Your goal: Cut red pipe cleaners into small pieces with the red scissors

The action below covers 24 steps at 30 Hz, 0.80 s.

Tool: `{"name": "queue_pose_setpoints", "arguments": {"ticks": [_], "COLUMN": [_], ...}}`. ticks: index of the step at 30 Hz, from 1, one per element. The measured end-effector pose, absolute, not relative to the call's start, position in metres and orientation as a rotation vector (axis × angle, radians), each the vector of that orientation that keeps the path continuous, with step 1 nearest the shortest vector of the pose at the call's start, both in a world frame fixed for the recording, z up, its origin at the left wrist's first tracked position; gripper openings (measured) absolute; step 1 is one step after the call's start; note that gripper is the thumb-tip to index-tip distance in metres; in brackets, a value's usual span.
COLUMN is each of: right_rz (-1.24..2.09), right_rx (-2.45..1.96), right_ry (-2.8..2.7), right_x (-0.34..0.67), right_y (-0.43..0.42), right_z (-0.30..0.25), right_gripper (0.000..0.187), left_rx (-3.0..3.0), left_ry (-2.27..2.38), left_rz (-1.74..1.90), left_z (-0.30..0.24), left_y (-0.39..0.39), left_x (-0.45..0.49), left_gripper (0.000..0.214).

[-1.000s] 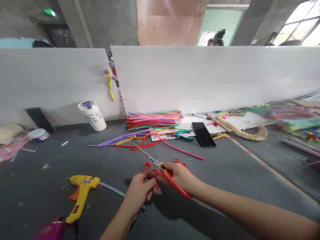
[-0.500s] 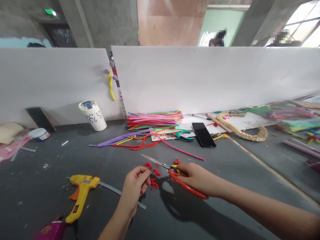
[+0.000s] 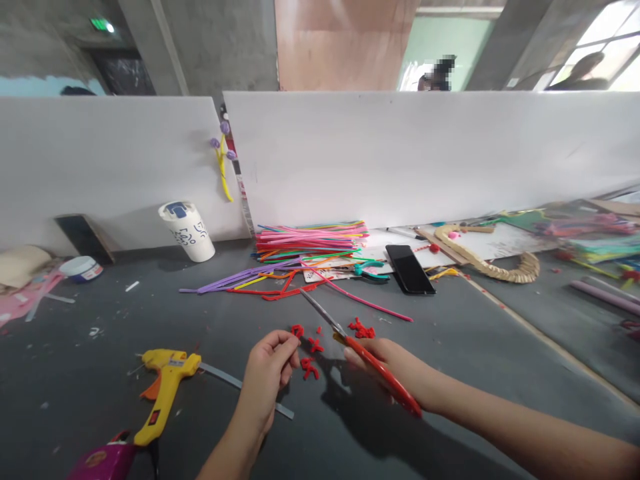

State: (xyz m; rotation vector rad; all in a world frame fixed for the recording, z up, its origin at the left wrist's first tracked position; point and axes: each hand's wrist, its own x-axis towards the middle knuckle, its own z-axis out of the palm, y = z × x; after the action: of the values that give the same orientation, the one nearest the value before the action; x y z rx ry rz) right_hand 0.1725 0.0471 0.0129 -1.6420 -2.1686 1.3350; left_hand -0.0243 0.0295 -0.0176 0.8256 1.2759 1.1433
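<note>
My left hand [image 3: 273, 363] is closed, thumb and index finger pinched together. A curled red pipe cleaner piece [image 3: 297, 331] shows right at its fingertips; whether the pinch holds it or something hidden, I cannot tell. Scissors [image 3: 376, 371] with red handles are gripped in my right hand [image 3: 395, 365], blades together and pointing up and left. Under and between the hands lie short red pipe cleaner cuttings: a crossed piece [image 3: 315, 345], a bent one [image 3: 309, 369] and a small pile [image 3: 362, 329] behind the right fingers.
A yellow glue gun [image 3: 165, 393] lies at left, its glue stick [image 3: 220, 375] reaching under my left wrist. Behind are pipe cleaner bundles [image 3: 313, 237], teal pliers [image 3: 371, 270], a black phone [image 3: 410, 269] and a white cup [image 3: 187, 232]. A white partition [image 3: 400, 160] borders the table.
The scissors have turned in my right hand: the blades have closed and swung upward, and the handles now stand edge-on. My left hand has barely moved.
</note>
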Motion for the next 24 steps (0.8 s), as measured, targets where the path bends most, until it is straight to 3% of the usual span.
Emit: {"name": "queue_pose_setpoints", "arguments": {"ticks": [7, 9, 16, 24], "right_rz": [1.718, 1.617, 1.261, 1.254], "right_rx": [-1.557, -1.652, -1.565, -1.567], "right_ry": [-2.080, -2.084, -2.402, -2.476], "right_x": [0.172, 0.170, 0.167, 0.163], "right_y": [0.038, 0.035, 0.029, 0.026], "right_z": [0.003, 0.005, 0.023, 0.017], "right_gripper": [0.032, 0.027, 0.037, 0.039], "left_rx": [0.832, 0.832, 0.860, 0.877], "left_ry": [1.282, 1.279, 1.307, 1.333], "left_rz": [1.196, 1.209, 1.240, 1.224], "left_z": [-0.014, -0.014, -0.011, -0.007], "left_y": [0.028, 0.028, 0.028, 0.026], "left_x": [-0.026, -0.026, -0.025, -0.023], "left_gripper": [0.018, 0.018, 0.017, 0.017]}}
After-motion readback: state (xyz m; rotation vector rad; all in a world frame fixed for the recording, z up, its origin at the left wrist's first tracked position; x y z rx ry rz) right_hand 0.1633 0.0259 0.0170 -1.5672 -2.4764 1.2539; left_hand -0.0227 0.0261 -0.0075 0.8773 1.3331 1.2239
